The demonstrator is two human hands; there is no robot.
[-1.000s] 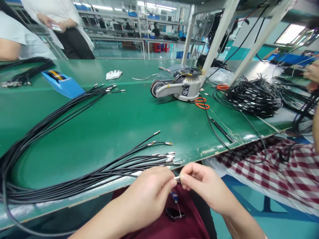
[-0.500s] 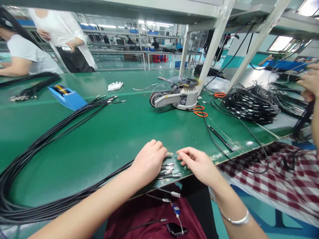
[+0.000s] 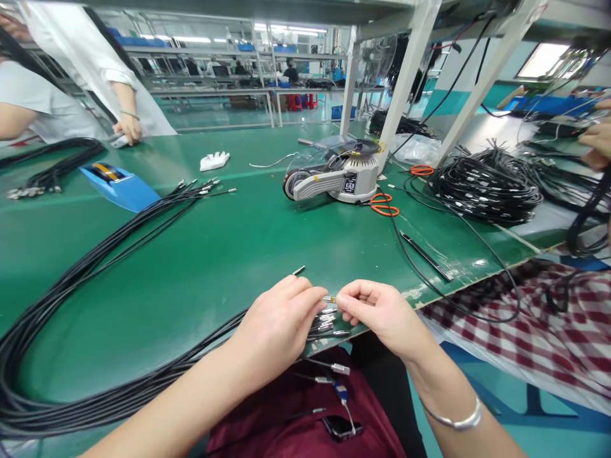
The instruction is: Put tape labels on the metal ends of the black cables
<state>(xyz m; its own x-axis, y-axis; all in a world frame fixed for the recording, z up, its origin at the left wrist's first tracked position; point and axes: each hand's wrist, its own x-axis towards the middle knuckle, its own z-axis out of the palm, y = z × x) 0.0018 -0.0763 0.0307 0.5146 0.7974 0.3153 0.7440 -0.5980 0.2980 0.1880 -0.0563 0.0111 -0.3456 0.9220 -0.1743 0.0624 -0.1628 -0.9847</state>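
Presently, your left hand (image 3: 286,315) is closed in a pinch on a metal cable end (image 3: 329,299) marked with a yellowish band. Your right hand (image 3: 377,312) has thumb and fingertips drawn narrow, meeting the tip of that same piece. The cable end sits between your two hands, above the near edge of the green table (image 3: 191,254). Other metal tips show just below your fingers, partly hidden by your left hand. The black cable bundle (image 3: 95,407) is noted looping round on your left, its far ends lying near the blue dispenser (image 3: 119,187).

Forward of your hands stands a grey tape machine (image 3: 351,181), with orange-handled scissors (image 3: 384,207) just beside its base. A slim black tool (image 3: 426,256) lies to your right, near the table edge. Farther right rests a large cable coil (image 3: 484,187). Across the table, a person in white has one hand (image 3: 131,129) down at a small pale object, too indistinct to identify.
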